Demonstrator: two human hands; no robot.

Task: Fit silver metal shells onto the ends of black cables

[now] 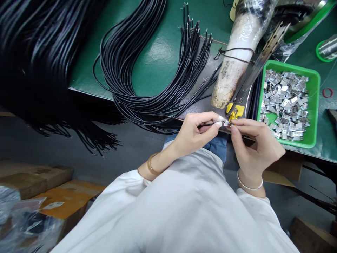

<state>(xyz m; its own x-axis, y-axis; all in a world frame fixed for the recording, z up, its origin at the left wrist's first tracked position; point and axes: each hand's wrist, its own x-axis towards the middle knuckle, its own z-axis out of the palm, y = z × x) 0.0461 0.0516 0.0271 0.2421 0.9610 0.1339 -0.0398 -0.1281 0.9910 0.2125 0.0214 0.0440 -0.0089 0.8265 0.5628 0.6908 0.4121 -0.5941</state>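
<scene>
My left hand (198, 131) pinches the end of a black cable (206, 125) between thumb and forefinger, at the table's front edge. Something white covers its fingertips. Opposite it, my right hand (254, 140) has thumb and forefinger closed at a small metal piece (225, 123) between the two hands. What exactly sits in the right fingertips is too small to make out. Just beyond the fingertips is a yellow clamp-like part (235, 111) at the foot of a metal arm. A bundle of black cables (158, 102) curves over the table to the left.
A green tray (317, 102) of small metal pieces (286, 102) stands at the right. A plastic-wrapped white tube (238, 52) slants above the hands. More black cables (39, 52) hang over the left edge. Solder-like wire spool (329, 49) and red ring (328, 92) lie far right; cardboard boxes (68, 200) sit below.
</scene>
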